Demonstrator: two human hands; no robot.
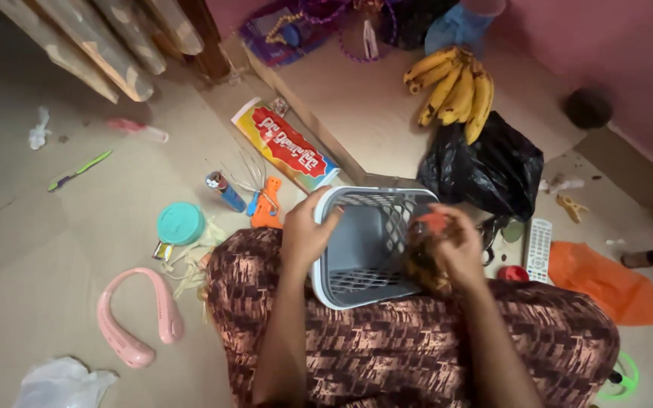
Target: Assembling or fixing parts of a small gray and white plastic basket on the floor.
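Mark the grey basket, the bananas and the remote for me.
grey basket (357, 249): head view, inner left wall.
bananas (455, 91): head view, middle of the bunch.
remote (540, 245): head view, centre of its button face.

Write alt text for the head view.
Seated on the floor, a person's left hand grips the rim of a grey plastic basket on their lap while the right hand holds a dark brown clump over it. Bananas and clutter lie around.
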